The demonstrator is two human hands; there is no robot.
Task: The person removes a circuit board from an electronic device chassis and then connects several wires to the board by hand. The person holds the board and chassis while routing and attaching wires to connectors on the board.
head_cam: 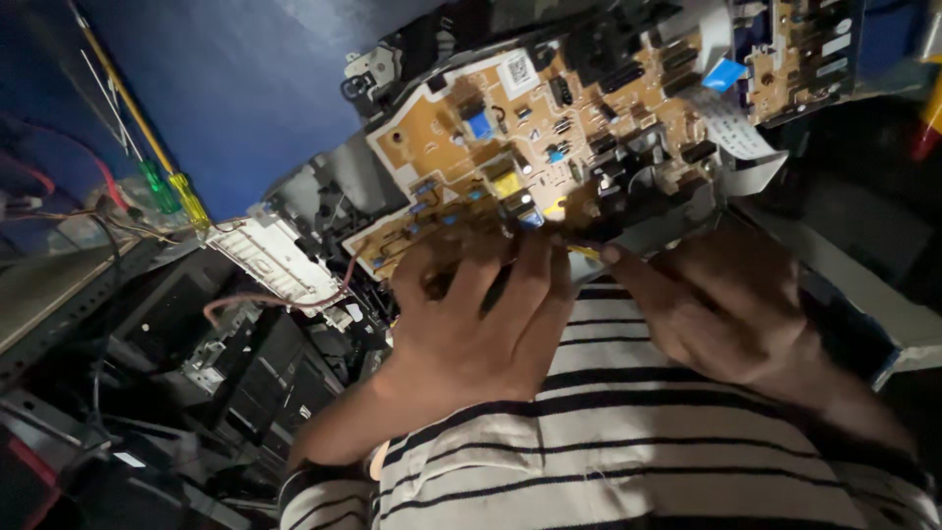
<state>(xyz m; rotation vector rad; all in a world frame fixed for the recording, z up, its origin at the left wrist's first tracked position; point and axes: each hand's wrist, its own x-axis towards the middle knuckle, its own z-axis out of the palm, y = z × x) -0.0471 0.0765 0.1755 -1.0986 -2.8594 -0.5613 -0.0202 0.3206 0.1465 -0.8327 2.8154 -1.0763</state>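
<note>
A tan circuit board [510,128] with blue, yellow and black parts is fixed on a grey and black machine chassis [324,186], tilted in front of me. My left hand [481,324] lies against the board's lower edge, fingers curled over it near a yellow part [506,184]. My right hand [716,304] grips the chassis edge just right of it, with a thin dark rod-like thing [579,242] between the two hands; which hand holds it I cannot tell. A white flat ribbon cable [731,132] hangs at the board's right.
Two screwdrivers, with a green handle [157,186] and a yellow handle [189,201], lean at the left by a blue wall [245,79]. A white plastic part [275,257] with a pink wire juts left of the chassis. Dark equipment [245,373] is piled at lower left.
</note>
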